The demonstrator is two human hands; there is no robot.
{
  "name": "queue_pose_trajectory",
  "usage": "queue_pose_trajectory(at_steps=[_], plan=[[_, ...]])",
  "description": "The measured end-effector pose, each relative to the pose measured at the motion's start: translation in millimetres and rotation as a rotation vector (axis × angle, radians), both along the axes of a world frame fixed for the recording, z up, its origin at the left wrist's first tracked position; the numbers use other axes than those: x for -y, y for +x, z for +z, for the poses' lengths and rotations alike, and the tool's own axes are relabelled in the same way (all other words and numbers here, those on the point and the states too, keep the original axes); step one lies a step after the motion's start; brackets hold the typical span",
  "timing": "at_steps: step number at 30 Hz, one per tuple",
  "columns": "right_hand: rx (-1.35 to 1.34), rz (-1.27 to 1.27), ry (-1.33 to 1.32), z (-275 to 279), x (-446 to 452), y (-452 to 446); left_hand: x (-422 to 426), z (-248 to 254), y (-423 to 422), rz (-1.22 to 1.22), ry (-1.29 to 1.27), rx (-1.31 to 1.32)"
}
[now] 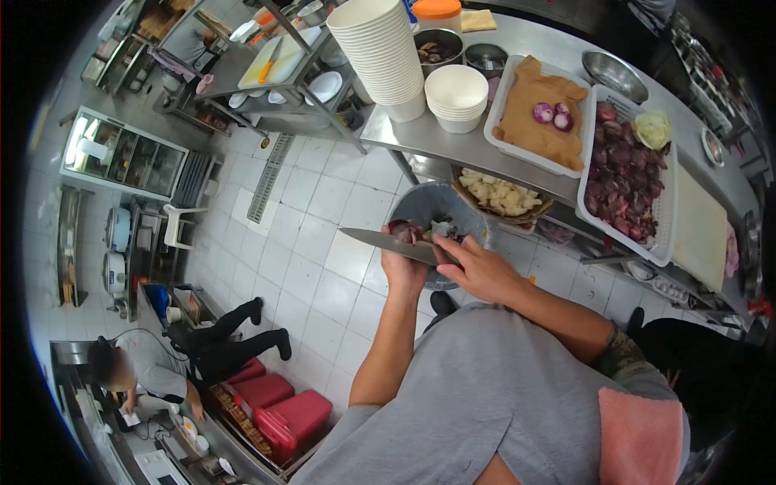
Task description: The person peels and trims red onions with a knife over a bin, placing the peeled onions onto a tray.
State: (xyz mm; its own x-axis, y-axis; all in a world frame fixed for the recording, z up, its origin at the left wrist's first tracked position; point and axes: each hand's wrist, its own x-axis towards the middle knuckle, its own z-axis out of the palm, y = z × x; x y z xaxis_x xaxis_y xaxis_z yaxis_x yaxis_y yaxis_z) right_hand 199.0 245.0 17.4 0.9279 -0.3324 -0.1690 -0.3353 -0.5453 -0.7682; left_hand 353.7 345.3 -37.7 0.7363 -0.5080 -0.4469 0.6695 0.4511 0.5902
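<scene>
My right hand (pixel 478 272) is closed round the handle of a large kitchen knife (pixel 378 238), its blade pointing left. Held in my left hand (pixel 404 271) is a red onion (pixel 408 231), partly hidden behind the blade; the cut edge's exact contact with it is hard to see. Both hands are in front of my body, over the near side of a grey bin (pixel 488 229) with scraps inside. On the steel table, a white basket (pixel 664 252) holds many red onions (pixel 621 182). Two peeled red onions (pixel 552 115) lie on brown paper in a white tray (pixel 499 95).
Stacked white tubs (pixel 376 56) and bowls (pixel 457 93) stand at the table's left end. A white cutting board (pixel 702 226) is at the right. Pale cut pieces (pixel 497 191) sit on the lower shelf. A person (pixel 149 368) works at a counter by red bins (pixel 291 420).
</scene>
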Motion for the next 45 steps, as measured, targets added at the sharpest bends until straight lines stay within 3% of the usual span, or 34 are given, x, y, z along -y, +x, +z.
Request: queue_pose_trajectory(at_steps=[4,7,14,17,18,22,25,28,34,40,43,45], plan=[[0.042,-0.022,0.013,-5.8,-4.3,15.1,1.4,1.8,-16.0,-0.024,-0.010,0.111],[0.123,-0.068,0.083,-8.8,-8.6,27.1,8.7,22.5,-23.3,0.095,0.107,0.020],[0.381,-0.117,0.242,-44.3,-4.4,53.0,6.3,9.8,-35.0,-0.007,0.231,0.348],[-0.031,-0.186,0.905,-8.5,10.9,44.4,-4.6,4.6,-19.1,-0.079,0.146,0.302],[-0.010,-0.209,1.017,-10.4,9.3,41.9,-6.5,-1.3,-15.0,-0.110,0.090,0.262],[-0.084,-0.243,0.990,-14.9,16.0,38.2,-8.8,-16.0,-12.3,-0.207,0.112,0.270],[-0.067,-0.216,1.023,-17.7,19.3,35.8,-7.7,-15.4,-19.1,-0.179,0.272,0.311],[-0.040,-0.261,1.248,-16.4,21.5,37.4,-9.5,-14.8,-13.4,-0.220,0.178,0.230],[-0.056,-0.306,1.424,-24.3,27.8,41.4,-8.2,-15.2,-12.6,-0.154,0.039,0.016],[-0.096,-0.436,1.381,-36.7,36.9,43.2,-21.7,-25.1,8.4,-0.096,-0.174,-0.197],[-0.198,-0.375,1.277,-50.4,44.8,40.5,-24.5,-15.7,10.8,-0.130,-0.163,-0.272],[-0.217,-0.315,1.050,-56.3,43.7,39.9,-23.1,-17.5,9.6,-0.128,-0.129,-0.285]])
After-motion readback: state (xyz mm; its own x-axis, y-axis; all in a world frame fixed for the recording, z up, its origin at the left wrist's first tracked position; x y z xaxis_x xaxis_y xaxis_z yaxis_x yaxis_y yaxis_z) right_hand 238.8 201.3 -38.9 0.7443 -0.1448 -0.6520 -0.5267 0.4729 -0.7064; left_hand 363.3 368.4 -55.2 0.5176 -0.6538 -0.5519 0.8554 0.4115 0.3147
